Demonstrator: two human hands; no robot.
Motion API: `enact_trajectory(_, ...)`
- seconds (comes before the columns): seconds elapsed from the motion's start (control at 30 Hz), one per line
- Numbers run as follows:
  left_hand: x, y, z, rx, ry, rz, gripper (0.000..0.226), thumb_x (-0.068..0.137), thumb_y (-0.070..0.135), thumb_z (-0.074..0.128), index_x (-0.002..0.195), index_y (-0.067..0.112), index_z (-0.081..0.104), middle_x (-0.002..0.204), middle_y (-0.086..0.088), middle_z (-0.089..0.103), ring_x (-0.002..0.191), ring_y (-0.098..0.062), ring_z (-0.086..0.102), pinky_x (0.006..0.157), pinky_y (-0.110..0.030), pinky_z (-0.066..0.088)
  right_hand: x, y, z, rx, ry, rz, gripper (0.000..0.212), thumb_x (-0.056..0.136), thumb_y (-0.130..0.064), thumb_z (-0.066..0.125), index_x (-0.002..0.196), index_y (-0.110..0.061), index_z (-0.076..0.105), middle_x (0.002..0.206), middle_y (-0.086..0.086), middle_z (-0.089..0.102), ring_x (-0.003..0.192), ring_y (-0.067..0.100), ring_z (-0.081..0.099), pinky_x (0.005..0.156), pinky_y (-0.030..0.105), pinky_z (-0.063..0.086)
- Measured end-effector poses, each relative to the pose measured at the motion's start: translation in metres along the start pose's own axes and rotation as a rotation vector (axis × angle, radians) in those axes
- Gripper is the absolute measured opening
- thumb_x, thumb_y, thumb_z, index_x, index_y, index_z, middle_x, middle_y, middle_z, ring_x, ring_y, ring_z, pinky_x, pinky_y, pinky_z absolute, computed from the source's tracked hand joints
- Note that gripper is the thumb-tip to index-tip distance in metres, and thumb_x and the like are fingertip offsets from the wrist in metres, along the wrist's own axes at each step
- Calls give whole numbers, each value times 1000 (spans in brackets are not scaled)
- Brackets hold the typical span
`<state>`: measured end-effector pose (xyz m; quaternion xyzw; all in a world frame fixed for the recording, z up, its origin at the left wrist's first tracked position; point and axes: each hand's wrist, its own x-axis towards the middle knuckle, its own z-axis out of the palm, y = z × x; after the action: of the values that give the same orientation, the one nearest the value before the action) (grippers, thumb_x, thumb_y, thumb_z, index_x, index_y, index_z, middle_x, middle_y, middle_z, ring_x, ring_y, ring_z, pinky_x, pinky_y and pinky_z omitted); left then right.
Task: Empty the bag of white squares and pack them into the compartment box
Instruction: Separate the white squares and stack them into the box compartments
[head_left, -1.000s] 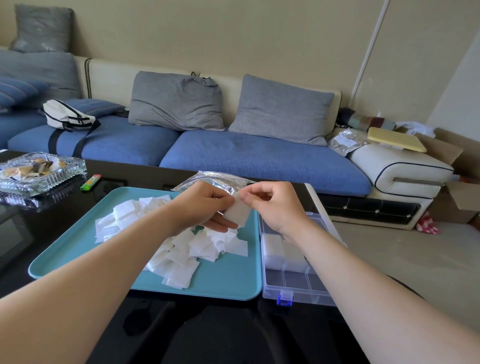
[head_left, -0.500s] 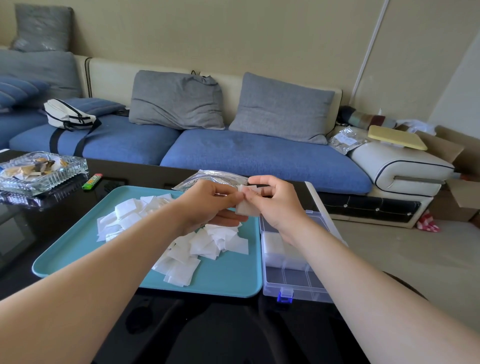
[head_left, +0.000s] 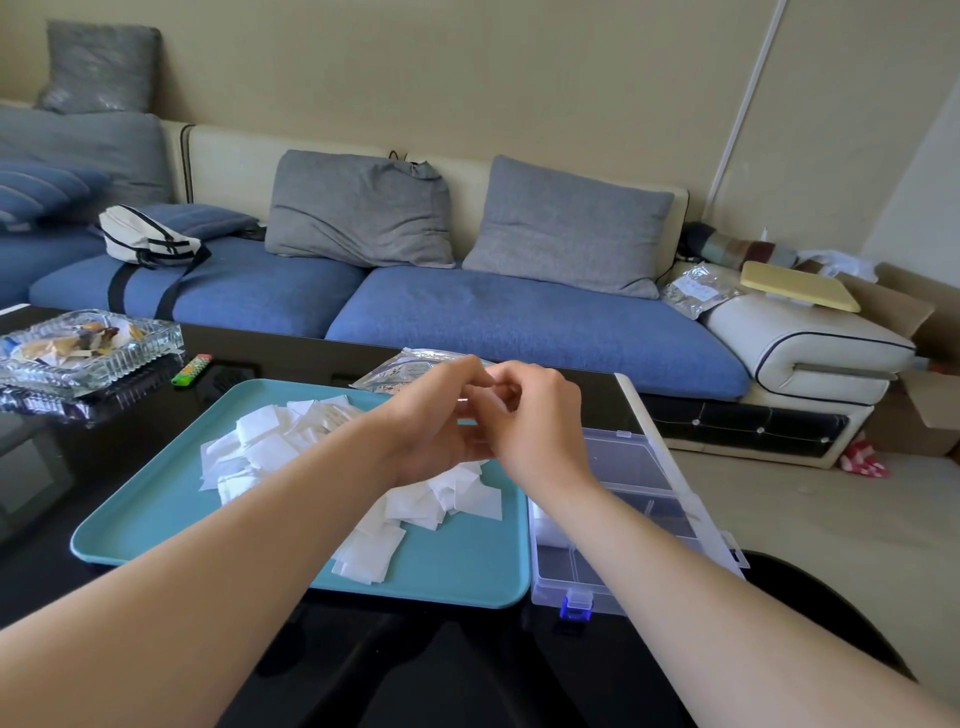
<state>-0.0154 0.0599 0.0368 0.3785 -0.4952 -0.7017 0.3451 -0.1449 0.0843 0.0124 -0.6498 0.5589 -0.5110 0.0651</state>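
The left hand (head_left: 431, 421) and right hand (head_left: 540, 415) meet with curled fingers above the tray (head_left: 156, 519), blur hiding whether they pinch anything, while the white squares (head_left: 270, 447) lie beneath and the box (head_left: 623, 467) sits just right, nearer the right hand.

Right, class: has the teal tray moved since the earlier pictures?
No. The tray lies just as before, between the lighter and the box.

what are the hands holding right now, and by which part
Both the left hand and right hand pinch what looks like one white square between their fingertips, above the tray. Blur and the fingers hide which edge or corner they grip.
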Motion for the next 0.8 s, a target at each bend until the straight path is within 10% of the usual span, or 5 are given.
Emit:
enact_trajectory(0.13,0,4,4,24,32,-17,30,89,-2,37,69,10,56,69,-6,56,64,-17,51,63,-28,45,-2,-3,4,-29,-81,-62,11,76,-11,75,74,-18,67,68,-7,65,63,11,56,57,28,47)
enact_trajectory(0.37,-8,9,-20,-59,-40,-91,59,84,-7,25,129,-2,62,112,-15,77,96,-27,77,67,-34,62,-1,0,-16,-10,-280,-85,68,62,-31,99,125,-32,73,110,-25,70,105,-4,60,91,14,49)
enact_trajectory(0.57,-13,11,-15,48,-75,-108,39,90,-3,24,96,2,62,79,-11,74,67,-20,73,57,-29,58,-6,-10,-17,-95,-307,-119,65,63,-45,99,123,-38,73,101,-38,59,116,9,57,103,34,50)
enact_trajectory(0.8,-10,5,-24,46,-104,-155,45,93,20,33,123,8,64,116,-18,71,95,-36,67,93,-57,57,-5,-4,-22,-58,-238,-145,51,67,-31,96,114,-24,77,98,-17,69,98,3,57,78,5,45)
